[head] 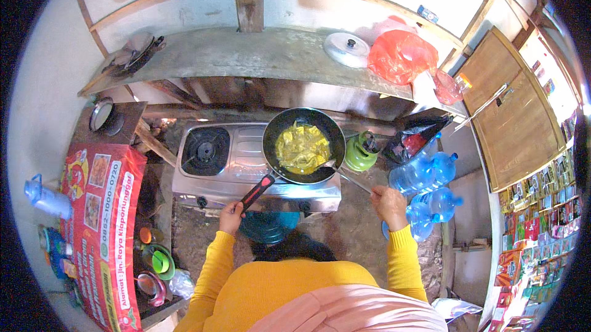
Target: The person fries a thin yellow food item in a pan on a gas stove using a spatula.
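Observation:
A dark frying pan (339,140) sits over the right side of a two-burner gas stove (249,189). Pieces of food in yellow sauce (302,147) fill its middle. My left hand (231,217) grips the pan's black and red handle (258,191). In my right hand (390,207) is the thin handle of a metal spatula (353,179), whose head dips into the pan's lower right edge. The pan hides the burner beneath it, while the left burner (206,149) stands bare.
A green gas cylinder (361,152) stands right of the stove, near several blue water bottles (415,175). Behind runs a ledge (249,53) with a pot lid (346,49) and a red plastic bag (401,57). Left is a table with a red printed banner (94,226). A teal basin (268,227) lies below.

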Available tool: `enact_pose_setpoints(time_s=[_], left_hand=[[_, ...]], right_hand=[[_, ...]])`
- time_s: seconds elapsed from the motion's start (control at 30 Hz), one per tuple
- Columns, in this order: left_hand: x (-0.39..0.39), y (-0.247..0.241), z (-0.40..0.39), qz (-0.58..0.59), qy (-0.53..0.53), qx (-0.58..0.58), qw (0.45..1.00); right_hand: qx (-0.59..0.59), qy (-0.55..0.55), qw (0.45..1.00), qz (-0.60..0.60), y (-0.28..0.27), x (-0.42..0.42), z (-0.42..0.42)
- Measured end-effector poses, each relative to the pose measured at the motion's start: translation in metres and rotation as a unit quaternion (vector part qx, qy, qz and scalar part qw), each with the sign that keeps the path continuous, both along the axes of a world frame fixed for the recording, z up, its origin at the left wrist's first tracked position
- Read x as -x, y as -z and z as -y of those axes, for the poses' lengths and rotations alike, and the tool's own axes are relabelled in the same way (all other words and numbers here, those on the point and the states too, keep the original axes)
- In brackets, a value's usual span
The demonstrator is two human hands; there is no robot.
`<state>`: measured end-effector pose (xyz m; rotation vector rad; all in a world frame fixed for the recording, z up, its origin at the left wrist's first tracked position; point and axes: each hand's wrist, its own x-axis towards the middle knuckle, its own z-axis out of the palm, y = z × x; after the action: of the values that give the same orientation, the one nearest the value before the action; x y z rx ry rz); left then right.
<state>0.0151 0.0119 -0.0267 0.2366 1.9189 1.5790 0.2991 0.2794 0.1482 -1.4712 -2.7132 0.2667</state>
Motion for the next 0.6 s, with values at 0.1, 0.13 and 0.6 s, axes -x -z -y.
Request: enact_pose_setpoints(time_s=[0.1, 0.13, 0.6], left_hand=[[0.000, 0.002, 0.001, 0.009, -0.006, -0.007, 1.000], [0.001, 0.006, 0.002, 0.016, -0.009, -0.011, 1.000], [-0.004, -0.020, -0.001, -0.032, 0.033, 0.036, 0.998]], right_hand=[[0.008, 0.009, 0.999, -0.048, -0.008, -0.002, -0.003], [0.008, 0.021, 0.998, -0.059, -0.007, 0.003, -0.006], [-0.056, -0.068, 0.987, -0.132, 0.088, 0.100, -0.027]])
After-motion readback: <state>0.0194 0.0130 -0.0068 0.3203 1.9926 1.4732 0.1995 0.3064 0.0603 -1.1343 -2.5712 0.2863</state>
